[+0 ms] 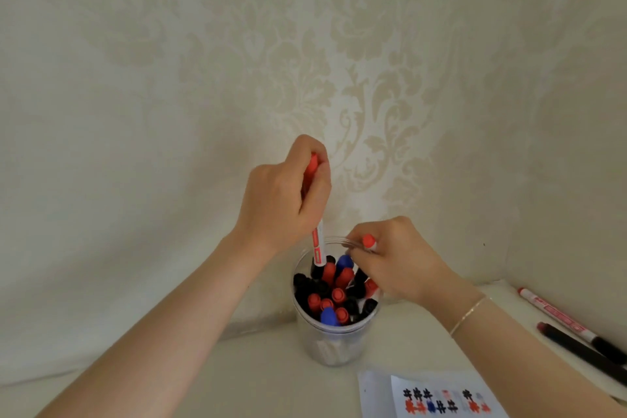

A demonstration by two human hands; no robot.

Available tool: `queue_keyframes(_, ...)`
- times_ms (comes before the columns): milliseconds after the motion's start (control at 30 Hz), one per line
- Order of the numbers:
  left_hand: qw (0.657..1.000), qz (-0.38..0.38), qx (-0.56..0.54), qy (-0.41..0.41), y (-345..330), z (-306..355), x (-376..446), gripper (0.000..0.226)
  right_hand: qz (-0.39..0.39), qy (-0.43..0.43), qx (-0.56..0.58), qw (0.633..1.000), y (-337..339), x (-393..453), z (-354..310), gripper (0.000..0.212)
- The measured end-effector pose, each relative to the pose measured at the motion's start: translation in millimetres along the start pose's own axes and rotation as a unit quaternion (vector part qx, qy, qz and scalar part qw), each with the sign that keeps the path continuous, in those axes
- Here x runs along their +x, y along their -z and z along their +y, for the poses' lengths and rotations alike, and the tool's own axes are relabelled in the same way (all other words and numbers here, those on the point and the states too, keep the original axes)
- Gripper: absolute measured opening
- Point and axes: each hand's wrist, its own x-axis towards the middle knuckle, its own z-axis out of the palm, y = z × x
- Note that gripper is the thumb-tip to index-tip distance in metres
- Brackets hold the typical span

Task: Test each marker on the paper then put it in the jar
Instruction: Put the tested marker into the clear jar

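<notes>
So this is the "drop it in the jar" part of the job. Left hand (285, 200) has its fingers wrapped round a red marker (317, 241), cap end up in the fist, the white barrel pointing down with its bottom end just inside the mouth of the clear jar (334, 343). The jar is already packed with markers standing cap-up: red, black, a couple of blue. Looks like a tight fit, so I'd guess the next move is wiggling that barrel into a gap between the caps before letting go.

Right hand (390, 265) sits at the jar's right rim, fingers curled and pinching a second red marker (369, 242) by its cap end. I can't tell if that one is going in or just being nudged aside to make room.

Further right, two more markers (576, 332) lie on the table, well apart from the jar, probably still to be tested. The paper (431, 397) down front already has red, black and blue scribbles.
</notes>
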Motion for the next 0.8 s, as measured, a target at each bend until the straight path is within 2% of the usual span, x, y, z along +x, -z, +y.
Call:
queue_keyframes(133,0.994,-0.039,-0.065,-0.077,4.0,7.8,-16.9,0.018,0.028,0.048,0.03,0.998,-2.6,-7.8,5.2,0.014)
queue_keyframes(300,0.989,-0.046,-0.127,-0.059,8.4,20.5,-32.0,0.02,0.018,0.006,0.16,0.987,-4.0,-15.5,1.5,0.016)
queue_keyframes(433,0.99,-0.054,-0.113,-0.065,15.1,25.9,-34.7,0.02,-0.021,-0.027,0.258,0.966,2.0,-22.5,-6.8,0.019)
queue_keyframes(500,0.988,-0.08,-0.07,-0.117,16.4,29.0,-36.0,0.02,-0.036,-0.035,0.286,0.957,6.2,-26.2,-13.5,0.03)
queue_keyframes(567,0.981,-0.094,-0.025,-0.169,17.4,33.3,-35.9,0.019,-0.048,-0.042,0.295,0.953,7.8,-27.0,-17.7,0.057)
queue_keyframes(600,0.979,-0.1,-0.02,-0.176,17.5,34.9,-35.7,0.019,-0.053,-0.045,0.294,0.953,8.6,-27.1,-20.1,0.064)
queue_keyframes(700,0.987,-0.112,-0.072,-0.093,17.4,36.5,-37.9,0.021,-0.06,-0.041,0.28,0.957,8.9,-27.6,-24.4,0.062)
queue_keyframes(800,0.992,-0.098,-0.078,-0.024,17.6,32.1,-43.6,0.022,-0.079,-0.035,0.275,0.957,9.9,-28.2,-29.7,0.03)
